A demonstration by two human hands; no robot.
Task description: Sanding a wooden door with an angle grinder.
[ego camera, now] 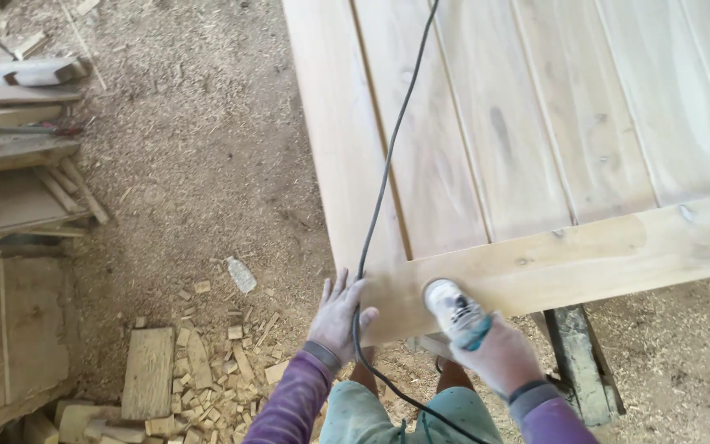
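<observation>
Door panel (536, 164) runs off top and right edges. Black cord (388, 164) exits top edge. Sander (452, 311) body partly hidden under right hand (499, 358); its fingers not visible.

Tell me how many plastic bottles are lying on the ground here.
1: a clear plastic bottle lies on the sawdust floor, left of the left hand and above the wood scraps. Others could be buried among them.

- 1 package shows — a small clear plastic bottle (241, 274), lying on its side on the sawdust-covered floor, left of the wooden panel's near corner and above the scatter of wood offcuts.
- It looks pale and see-through; any label on it is too small to tell.
- No signs or screens show.
</observation>
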